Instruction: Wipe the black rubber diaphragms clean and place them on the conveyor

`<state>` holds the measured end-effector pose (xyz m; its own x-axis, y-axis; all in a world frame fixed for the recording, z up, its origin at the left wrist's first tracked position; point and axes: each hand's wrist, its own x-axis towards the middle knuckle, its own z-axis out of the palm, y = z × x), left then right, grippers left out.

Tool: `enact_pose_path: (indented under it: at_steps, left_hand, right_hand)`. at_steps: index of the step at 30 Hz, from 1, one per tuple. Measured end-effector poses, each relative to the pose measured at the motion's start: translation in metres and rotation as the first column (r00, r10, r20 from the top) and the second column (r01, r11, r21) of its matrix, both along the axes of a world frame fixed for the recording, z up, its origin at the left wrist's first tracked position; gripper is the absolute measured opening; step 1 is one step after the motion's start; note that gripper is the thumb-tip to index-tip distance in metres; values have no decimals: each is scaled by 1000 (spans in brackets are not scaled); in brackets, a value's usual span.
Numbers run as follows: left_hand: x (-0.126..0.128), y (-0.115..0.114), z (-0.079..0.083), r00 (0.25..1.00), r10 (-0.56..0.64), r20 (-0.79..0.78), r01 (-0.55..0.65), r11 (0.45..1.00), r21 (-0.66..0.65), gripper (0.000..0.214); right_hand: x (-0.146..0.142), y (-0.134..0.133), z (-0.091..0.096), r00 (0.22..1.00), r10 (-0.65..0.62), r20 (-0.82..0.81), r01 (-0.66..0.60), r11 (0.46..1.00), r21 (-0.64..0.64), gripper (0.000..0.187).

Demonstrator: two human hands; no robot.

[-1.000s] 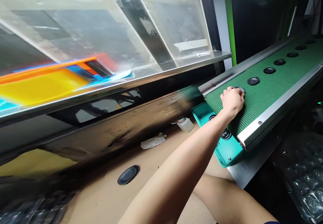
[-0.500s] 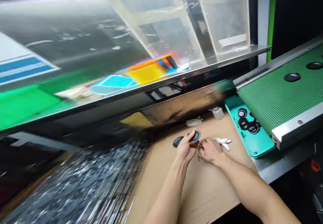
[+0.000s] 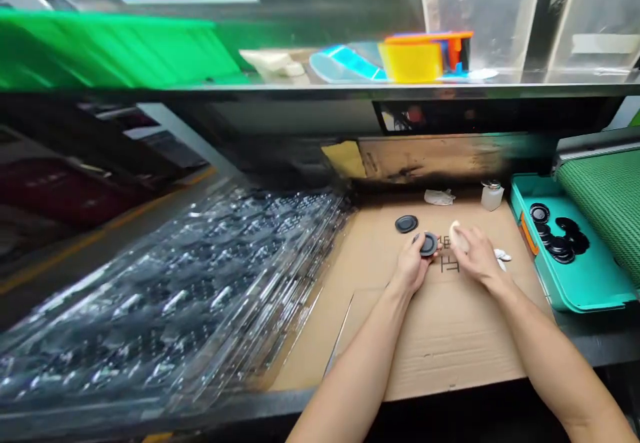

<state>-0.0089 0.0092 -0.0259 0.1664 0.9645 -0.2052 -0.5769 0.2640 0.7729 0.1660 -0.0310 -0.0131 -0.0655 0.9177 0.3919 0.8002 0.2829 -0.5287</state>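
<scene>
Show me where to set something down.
Bare cardboard lies between the two forearms, and between the left hand and plastic trays. Crowded: around the right hand, and where black discs overlap on the teal box.

Matt disc (image 3: 429,244), glossy plastic trays (image 3: 200,283) (bumpy)

Metal shelf (image 3: 300,88), apparently yellow-lined floor (image 3: 125,224).

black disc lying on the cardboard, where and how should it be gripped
Probably pinch the lying disc across its round rim, from above and the left: it lies flat on the cardboard, hiding its underside, while the left hand, holding another disc, crowds its near right side.
</scene>
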Motion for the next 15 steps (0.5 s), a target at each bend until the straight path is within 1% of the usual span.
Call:
enact_pose_path:
  at_steps: [1, 3, 5, 8, 10, 12, 13, 14, 15]
  left_hand:
    - [2, -1, -1, 999, -27, 40, 28, 999, -22, 22]
    - [7, -1, -3, 988, -92, 128, 102, 992, -77, 35]
    - [10, -1, -2, 975, -124, 186, 150, 979, -136, 42]
    - [11, 0, 0, 966, -146, 212, 189, 962, -197, 42]
    - [11, 0, 1, 970, -135, 204, 178, 962, -208, 39]
    - [11, 1, 2, 978, -100, 185, 140, 967, -213, 36]
    - [11, 1, 2, 981, -86, 176, 125, 967, -221, 36]
    - [11, 2, 2, 981, -82, 174, 122, 965, -232, 36]
    - [11, 2, 2, 981, -82, 176, 124, 962, -242, 36]
  right_hand:
    - [-3, 1, -1, 998, -38, -50, 40, 998, 49, 47]
    - [-14, -1, -4, 995, -53, -85, 62, 993, 98, 46]
    - [-28, -6, -10, 999, -18, -32, 21, 996, 83, 44]
    - [-44, -10, -19, 996, 46, 82, -50, 998, 39, 40]
    - [-48, -6, -22, 991, 16, 131, -21, 999, 37, 41]
    - [-48, -1, -22, 986, -76, 151, 70, 997, 45, 41]
    - [-47, 0, -22, 983, -98, 158, 92, 995, 47, 41]
    - [-46, 0, -21, 982, -91, 163, 84, 995, 50, 42]
    - [-46, -1, -21, 984, -57, 167, 49, 997, 53, 42]
